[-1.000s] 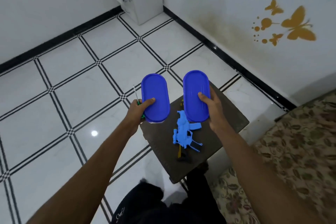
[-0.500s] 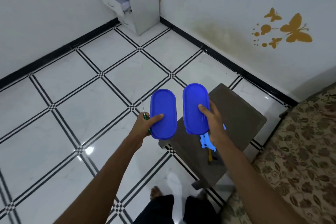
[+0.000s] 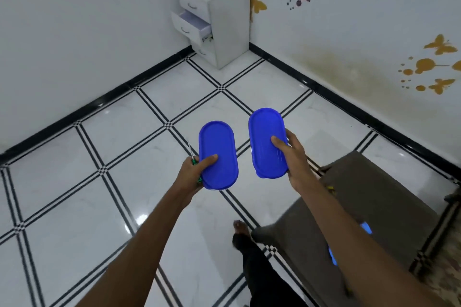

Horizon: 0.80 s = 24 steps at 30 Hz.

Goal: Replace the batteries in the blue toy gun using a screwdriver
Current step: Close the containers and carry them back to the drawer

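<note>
Since a second ago the view has swung left, so the brown table now sits low right and the blue toy gun on it shows only as slivers behind the right forearm. Two blue oval lids: the left hand grips one together with what seems a green-handled screwdriver; the right hand holds the other. One white drawer cabinet stands in the tiled corner.

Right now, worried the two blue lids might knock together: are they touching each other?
Apart. The head view shows white floor tile between the left lid and the right lid along their whole length.
</note>
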Each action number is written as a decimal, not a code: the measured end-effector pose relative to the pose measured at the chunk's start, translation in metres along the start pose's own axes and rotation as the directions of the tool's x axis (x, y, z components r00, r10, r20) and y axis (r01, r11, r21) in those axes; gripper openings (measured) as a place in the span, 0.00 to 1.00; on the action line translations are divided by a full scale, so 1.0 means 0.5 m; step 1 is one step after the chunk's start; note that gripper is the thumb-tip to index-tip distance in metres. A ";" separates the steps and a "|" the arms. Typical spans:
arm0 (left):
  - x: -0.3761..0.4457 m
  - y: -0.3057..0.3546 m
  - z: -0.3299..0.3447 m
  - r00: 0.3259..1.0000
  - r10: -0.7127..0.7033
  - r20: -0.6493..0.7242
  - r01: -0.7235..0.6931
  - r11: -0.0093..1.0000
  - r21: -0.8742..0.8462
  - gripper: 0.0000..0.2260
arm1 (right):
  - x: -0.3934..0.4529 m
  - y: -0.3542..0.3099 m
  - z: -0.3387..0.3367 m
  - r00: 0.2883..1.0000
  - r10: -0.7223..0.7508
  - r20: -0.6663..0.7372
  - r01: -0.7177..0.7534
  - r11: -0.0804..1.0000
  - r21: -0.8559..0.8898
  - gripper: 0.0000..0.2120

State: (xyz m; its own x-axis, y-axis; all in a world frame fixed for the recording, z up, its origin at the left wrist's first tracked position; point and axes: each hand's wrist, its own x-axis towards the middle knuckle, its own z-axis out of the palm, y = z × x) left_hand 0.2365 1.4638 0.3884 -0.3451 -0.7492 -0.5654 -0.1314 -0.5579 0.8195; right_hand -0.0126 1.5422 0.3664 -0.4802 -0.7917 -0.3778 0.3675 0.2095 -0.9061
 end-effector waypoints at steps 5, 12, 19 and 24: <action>0.148 0.149 -0.073 0.998 -0.003 -0.070 0.004 1.000 0.005 0.15 | 0.184 -0.065 0.128 0.999 0.032 0.019 -0.033 0.999 0.036 0.28; 0.364 0.357 -0.199 0.993 0.045 -0.109 -0.047 0.999 -0.013 0.22 | 0.443 -0.178 0.337 0.997 0.058 0.052 -0.058 0.998 -0.006 0.30; 0.673 0.552 -0.401 0.990 0.053 -0.130 -0.057 0.998 -0.022 0.37 | 0.759 -0.226 0.592 0.996 0.081 0.021 -0.081 0.997 -0.009 0.14; 0.850 0.707 -0.532 0.996 0.021 -0.089 -0.021 1.000 -0.003 0.23 | 0.946 -0.264 0.753 0.994 0.101 0.046 -0.098 0.994 -0.046 0.27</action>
State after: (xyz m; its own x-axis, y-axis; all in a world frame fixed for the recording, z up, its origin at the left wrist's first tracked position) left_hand 0.2906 0.8536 0.4127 -0.2633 -0.7895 -0.5543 -0.1214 -0.5429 0.8310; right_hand 0.0119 0.9241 0.3789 -0.4032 -0.7924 -0.4576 0.3761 0.3124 -0.8723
